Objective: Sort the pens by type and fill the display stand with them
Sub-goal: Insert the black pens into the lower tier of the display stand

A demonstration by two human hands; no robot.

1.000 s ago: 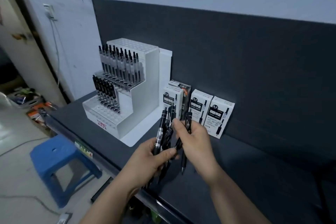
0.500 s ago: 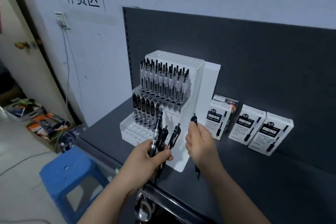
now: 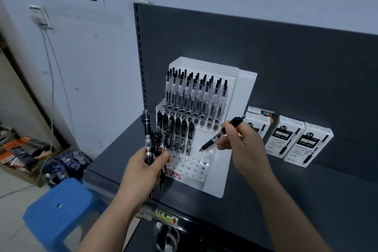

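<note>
- Pen (image 3: 219, 135) is pinched in your right hand (image 3: 243, 149), tilted, tip down and to the left, just above the open holes in the front row of the stand (image 3: 218, 180). It isn't seated yet.
- Risk: at that tilt the tip will likely catch a hole's rim or skid across the plastic. Bring it upright before you push down.
- Risk: the black pens (image 3: 176, 131) stand just left of your tip. A sideways entry could knock one askew or lever it out.
- Risk: wrong row. The clear pens (image 3: 196, 96) sit on the step above, beyond your fingertips. Check the type matches the black ones before you commit.
- Risk: the stand looks light, so a hard push off-centre could slide or tip it.
- Risk: the bundle (image 3: 150, 141) in your left hand (image 3: 147, 168) is fanned unevenly, one pen riding high and others poking out below your palm. A slack grip would drop one off the shelf (image 3: 266, 200) edge right under that hand.
- Right hand: thumb and fingers closed on the barrel's middle, wrist bent, forearm coming in from lower right.
- Left hand: fingers wrapped round the bundle, held upright at the stand's left front corner.
- Boxes (image 3: 286, 137) lean on the back panel beyond your right hand, out of the way.
</note>
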